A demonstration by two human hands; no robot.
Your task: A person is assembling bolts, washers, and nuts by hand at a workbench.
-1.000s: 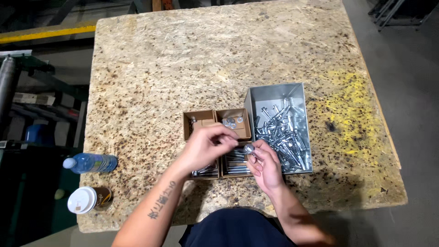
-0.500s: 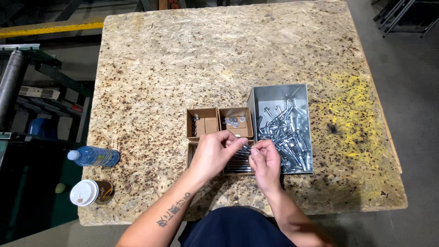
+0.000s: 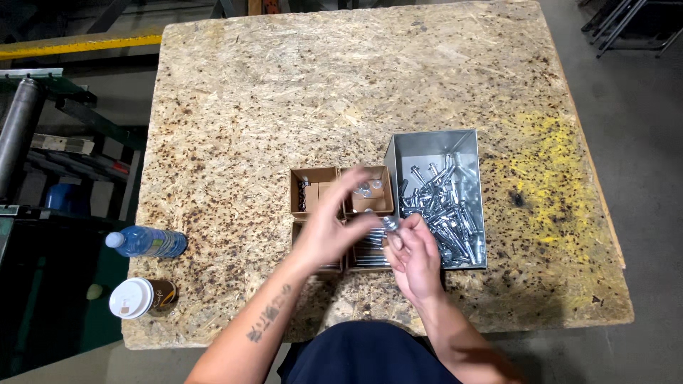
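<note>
While the right hand [image 3: 415,257] pinches a small steel bolt [image 3: 390,225], hard, slick and light, best gripped by its shank, the left hand's [image 3: 334,226] fingers spread over it.

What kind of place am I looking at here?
Most likely a workshop or factory floor: a rough chipboard worktable, a metal bin of bolts beside small cardboard boxes, and steel racking on concrete.
</note>
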